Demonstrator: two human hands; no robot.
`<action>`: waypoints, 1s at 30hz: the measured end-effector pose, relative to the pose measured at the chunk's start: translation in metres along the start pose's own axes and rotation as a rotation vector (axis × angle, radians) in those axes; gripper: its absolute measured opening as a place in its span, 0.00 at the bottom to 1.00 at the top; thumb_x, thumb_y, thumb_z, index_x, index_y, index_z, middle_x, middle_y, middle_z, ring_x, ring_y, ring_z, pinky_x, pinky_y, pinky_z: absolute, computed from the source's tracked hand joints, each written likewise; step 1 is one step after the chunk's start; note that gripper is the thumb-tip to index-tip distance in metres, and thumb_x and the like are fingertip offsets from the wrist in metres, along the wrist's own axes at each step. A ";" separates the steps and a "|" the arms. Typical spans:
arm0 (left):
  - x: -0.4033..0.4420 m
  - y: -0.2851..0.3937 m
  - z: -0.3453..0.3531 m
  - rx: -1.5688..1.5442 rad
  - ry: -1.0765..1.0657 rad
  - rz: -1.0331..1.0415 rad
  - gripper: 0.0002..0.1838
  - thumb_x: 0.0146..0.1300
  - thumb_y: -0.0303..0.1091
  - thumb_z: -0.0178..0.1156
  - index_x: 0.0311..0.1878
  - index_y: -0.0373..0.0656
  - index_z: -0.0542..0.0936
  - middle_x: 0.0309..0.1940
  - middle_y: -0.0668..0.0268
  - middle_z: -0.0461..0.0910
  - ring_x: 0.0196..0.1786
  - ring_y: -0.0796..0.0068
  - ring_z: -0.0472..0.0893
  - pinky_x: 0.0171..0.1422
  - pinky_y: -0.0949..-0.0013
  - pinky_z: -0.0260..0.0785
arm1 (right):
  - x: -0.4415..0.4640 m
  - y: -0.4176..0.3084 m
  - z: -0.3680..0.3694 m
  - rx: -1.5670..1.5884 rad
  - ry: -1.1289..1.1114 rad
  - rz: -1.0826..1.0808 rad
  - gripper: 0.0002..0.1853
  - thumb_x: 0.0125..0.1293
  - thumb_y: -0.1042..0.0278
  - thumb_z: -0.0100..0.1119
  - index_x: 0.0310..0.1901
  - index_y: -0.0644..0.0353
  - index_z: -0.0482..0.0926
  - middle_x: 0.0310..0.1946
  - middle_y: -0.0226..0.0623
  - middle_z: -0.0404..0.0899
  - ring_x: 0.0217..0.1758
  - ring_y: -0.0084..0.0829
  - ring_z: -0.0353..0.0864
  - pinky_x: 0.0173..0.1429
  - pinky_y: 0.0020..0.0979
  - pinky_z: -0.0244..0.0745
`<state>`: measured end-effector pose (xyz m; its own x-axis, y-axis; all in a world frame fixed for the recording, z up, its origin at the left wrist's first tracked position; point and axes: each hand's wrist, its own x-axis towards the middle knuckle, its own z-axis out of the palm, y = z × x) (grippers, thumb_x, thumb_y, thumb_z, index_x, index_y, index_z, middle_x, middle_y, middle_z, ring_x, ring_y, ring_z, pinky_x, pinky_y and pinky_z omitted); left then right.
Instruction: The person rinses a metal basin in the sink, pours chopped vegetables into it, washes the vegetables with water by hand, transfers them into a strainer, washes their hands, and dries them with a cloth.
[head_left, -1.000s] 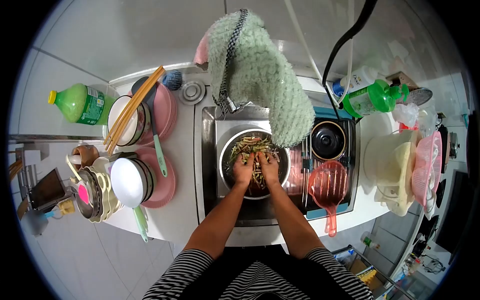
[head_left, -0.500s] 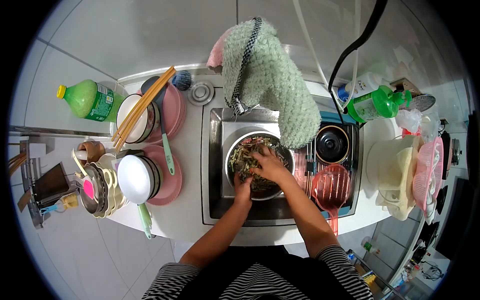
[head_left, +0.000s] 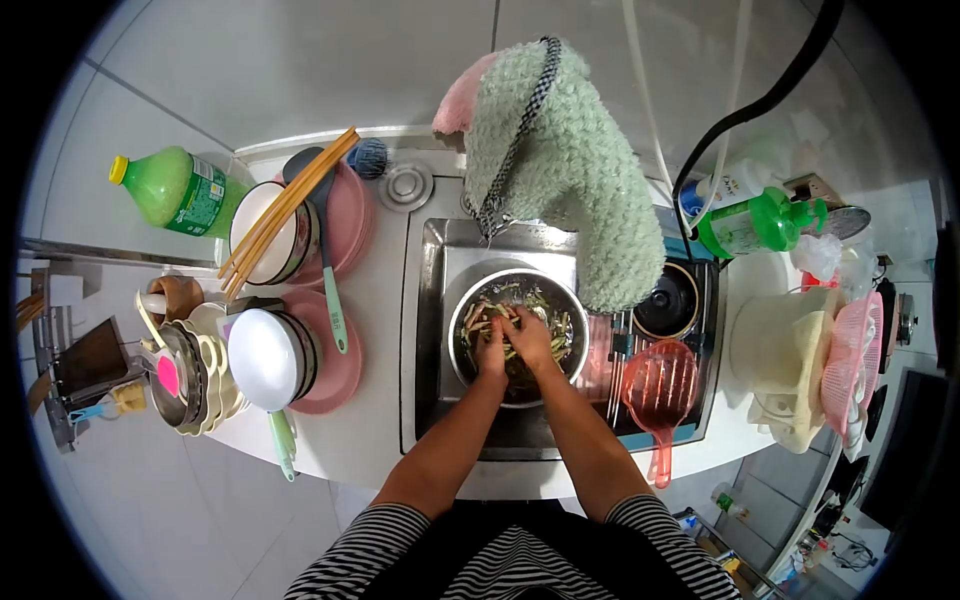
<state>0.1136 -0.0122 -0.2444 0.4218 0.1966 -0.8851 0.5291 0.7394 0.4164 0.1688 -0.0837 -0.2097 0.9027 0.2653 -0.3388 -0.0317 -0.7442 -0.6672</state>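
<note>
Metal bowl (head_left: 583, 345) in sink (head_left: 460, 250); left hand (head_left: 490, 352), right hand (head_left: 529, 336) together, half-curled among cut stems (head_left: 478, 318), grip on any can't be told. Brisk tossing could spill some.

Beyond your fingers (head_left: 520, 325) you see a grey tiled wall (head_left: 350, 70). To their left lies a pale tiled floor (head_left: 155, 500).

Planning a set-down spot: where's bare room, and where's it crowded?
Free: counter strip between the pink plates and sink, widening toward the front. Crowded: left, under white bowls and chopsticks; right of the sink, with pump bottle and pink basket; the steel bowl, with left hand and right hand.
</note>
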 end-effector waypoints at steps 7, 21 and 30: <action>-0.013 0.012 -0.004 0.776 0.146 0.587 0.28 0.58 0.42 0.57 0.58 0.34 0.68 0.51 0.42 0.71 0.54 0.45 0.71 0.55 0.56 0.65 | -0.024 0.002 -0.019 0.186 0.180 0.155 0.25 0.60 0.50 0.55 0.48 0.65 0.74 0.35 0.59 0.77 0.41 0.52 0.78 0.42 0.39 0.71; -0.064 0.082 0.024 1.692 -0.141 0.640 0.39 0.46 0.35 0.66 0.63 0.44 0.60 0.68 0.47 0.44 0.61 0.47 0.65 0.59 0.58 0.65 | -0.010 -0.022 -0.080 -0.231 -0.197 -0.231 0.26 0.51 0.76 0.57 0.54 0.53 0.68 0.59 0.46 0.62 0.61 0.52 0.61 0.63 0.41 0.61; -0.030 0.086 0.032 1.943 -0.199 0.489 0.34 0.54 0.53 0.58 0.63 0.50 0.63 0.66 0.59 0.55 0.66 0.49 0.58 0.62 0.49 0.59 | 0.043 0.034 -0.019 -0.493 -0.311 0.137 0.26 0.60 0.51 0.51 0.56 0.57 0.66 0.56 0.47 0.65 0.60 0.49 0.65 0.60 0.43 0.64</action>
<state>0.1702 0.0246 -0.1754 0.7367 -0.0345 -0.6754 0.2473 -0.9158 0.3166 0.2146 -0.1092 -0.2338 0.7342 0.2586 -0.6278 0.1311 -0.9612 -0.2426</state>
